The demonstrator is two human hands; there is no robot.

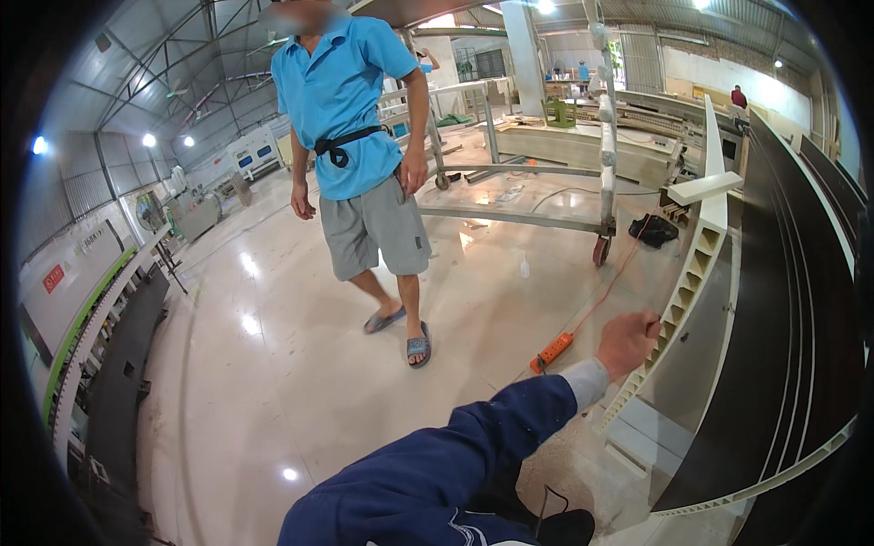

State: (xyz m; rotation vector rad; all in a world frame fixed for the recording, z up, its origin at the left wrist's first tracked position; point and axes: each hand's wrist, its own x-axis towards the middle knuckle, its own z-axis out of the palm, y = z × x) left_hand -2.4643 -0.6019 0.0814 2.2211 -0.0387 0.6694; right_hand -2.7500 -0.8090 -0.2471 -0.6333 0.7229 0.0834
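Note:
My left hand (628,344), in a navy sleeve with a grey cuff, reaches across to the right. Its fingers are curled, and its knuckles lie against the open-celled edge of a cream hollow-core panel (692,280). Whatever may be inside the fingers is hidden. A short cream block (705,187) lies across the far part of that panel. To the right stands a large dark brown panel (774,300) with thin light lines and a hollow-celled lower edge. My right hand does not show.
An orange power strip (553,351) with a cord lies on the floor beside my hand. A person in a blue shirt (341,100) stands ahead. Behind is a wheeled metal rack (519,217); a black bag (654,230) sits near it. A long machine (91,318) lines the left.

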